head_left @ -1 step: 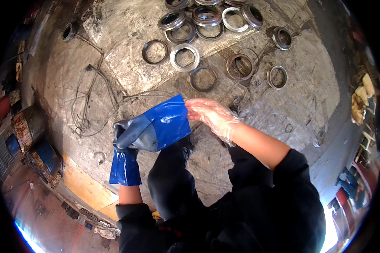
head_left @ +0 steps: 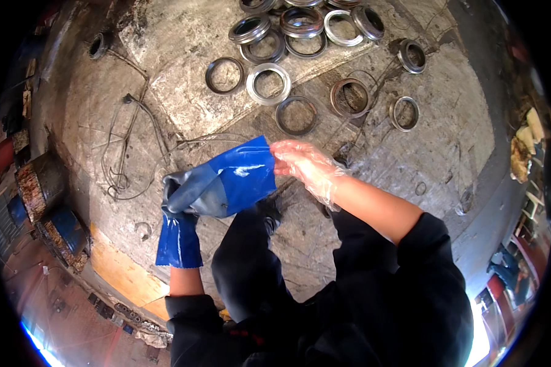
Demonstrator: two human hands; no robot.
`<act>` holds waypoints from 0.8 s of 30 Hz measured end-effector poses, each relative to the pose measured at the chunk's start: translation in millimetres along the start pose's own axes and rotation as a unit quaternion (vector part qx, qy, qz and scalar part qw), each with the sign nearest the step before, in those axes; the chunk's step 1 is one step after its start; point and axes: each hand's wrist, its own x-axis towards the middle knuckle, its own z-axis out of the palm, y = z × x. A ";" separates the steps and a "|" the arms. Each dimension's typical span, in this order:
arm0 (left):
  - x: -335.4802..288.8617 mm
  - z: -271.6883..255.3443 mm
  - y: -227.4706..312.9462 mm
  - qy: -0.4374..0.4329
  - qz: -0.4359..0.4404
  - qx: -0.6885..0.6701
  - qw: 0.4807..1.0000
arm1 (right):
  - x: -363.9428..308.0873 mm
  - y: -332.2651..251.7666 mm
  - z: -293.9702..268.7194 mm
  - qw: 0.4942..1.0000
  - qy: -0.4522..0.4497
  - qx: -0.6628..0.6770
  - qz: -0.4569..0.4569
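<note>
My left hand (head_left: 179, 202), inside a blue rubber glove with a dark grey hand part, is closed around the finger end of a second rubber glove (head_left: 242, 174). That glove stretches up to the right, its blue cuff toward my right hand (head_left: 303, 165). A thin clear plastic glove covers my right hand, whose fingers are closed at the cuff's edge. How far the fingertips reach past the edge is hidden. Beyond my hands, several metal rings lie on the floor, among them a dark ring (head_left: 296, 115) and a bright silver ring (head_left: 269, 84).
More rings (head_left: 303, 23) are piled at the far side. Thin cable (head_left: 127, 147) lies looped on the stained floor to the left. Rusty cylindrical parts (head_left: 40, 183) stand at the left edge. A yellowish board (head_left: 125, 269) lies near left. My legs (head_left: 248, 263) are below my hands.
</note>
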 end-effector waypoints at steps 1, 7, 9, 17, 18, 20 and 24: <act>24.5 -20.4 2.2 -0.015 -0.019 0.002 1.000 | 17.8 -2.0 -4.3 0.998 0.033 0.027 0.054; 169.8 -32.4 -1.7 -0.083 -0.057 0.022 0.995 | 106.2 22.4 -56.3 0.982 -0.120 0.101 0.104; 208.4 -27.9 -9.8 -0.109 -0.047 0.030 0.992 | 129.5 29.2 -52.7 0.991 -0.088 0.017 0.103; 263.5 1.5 -10.3 -0.204 -0.016 0.036 0.978 | 269.7 64.8 -108.3 0.948 -0.306 -0.013 0.084; 262.5 0.3 -10.0 -0.208 -0.016 0.027 0.978 | 272.3 58.6 -86.6 0.936 -0.301 0.075 0.169; 255.6 -3.0 -14.7 -0.220 -0.018 0.008 0.975 | 275.0 52.3 -16.4 0.933 -0.321 0.054 0.152; 243.3 -4.3 -34.4 -0.235 -0.026 -0.017 0.972 | 237.8 54.6 46.9 0.968 -0.179 0.005 0.174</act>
